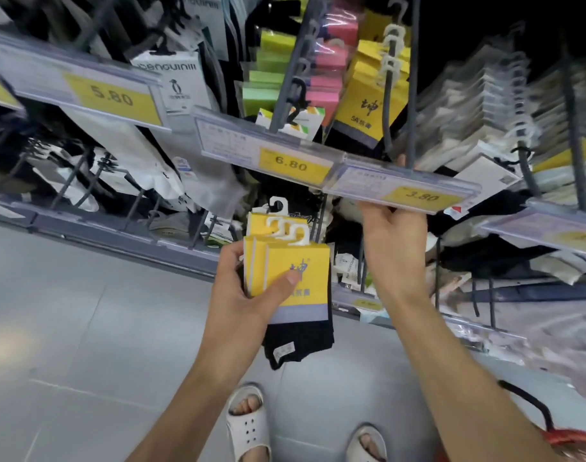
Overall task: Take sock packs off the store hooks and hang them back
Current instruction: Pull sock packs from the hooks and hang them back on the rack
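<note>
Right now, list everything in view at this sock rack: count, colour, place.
held sock packs: about three, yellow cards over black socks, in the left hand
hung yellow packs: several, yellow, on a hook above the price rail
pink packs: several, pink, left of those
green packs: several, green, left of the pink
penguin pack: one, white, upper left
pale packs: many, white-grey, right hooks
price rail: one, clear, across the middle
price labels: three readable, yellow, 5.80, 6.80, 3.80
floor: grey tiles, below
basket: one, red, bottom right, partly seen
sandals: two, white, on the feet
left hand: grips the held sock packs
right hand: holds the price rail beside the 3.80 label
</note>
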